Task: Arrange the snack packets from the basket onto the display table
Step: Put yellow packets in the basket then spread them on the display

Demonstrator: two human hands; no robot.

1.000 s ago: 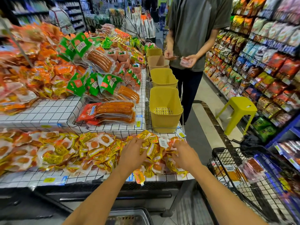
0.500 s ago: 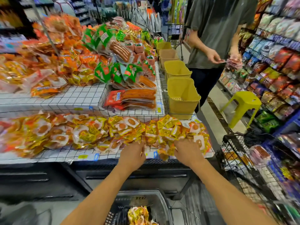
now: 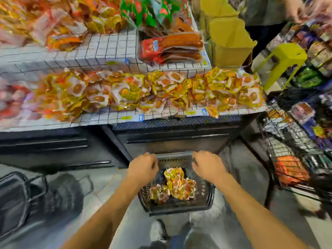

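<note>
1. Yellow film snack packets lie heaped in the basket, below the display table front edge.
2. Judged light, crinkly and slippery; best gathered by their bunched edges.
3. Left hand and right hand hover loosely curled, empty.

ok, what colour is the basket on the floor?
Black basket, holding yellow-and-orange snack packets; the head view shows it best.

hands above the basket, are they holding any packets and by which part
Nothing held, as far as the blur shows: left hand and right hand hover over the black basket, fingers loosely curled, above the snack packets.
</note>
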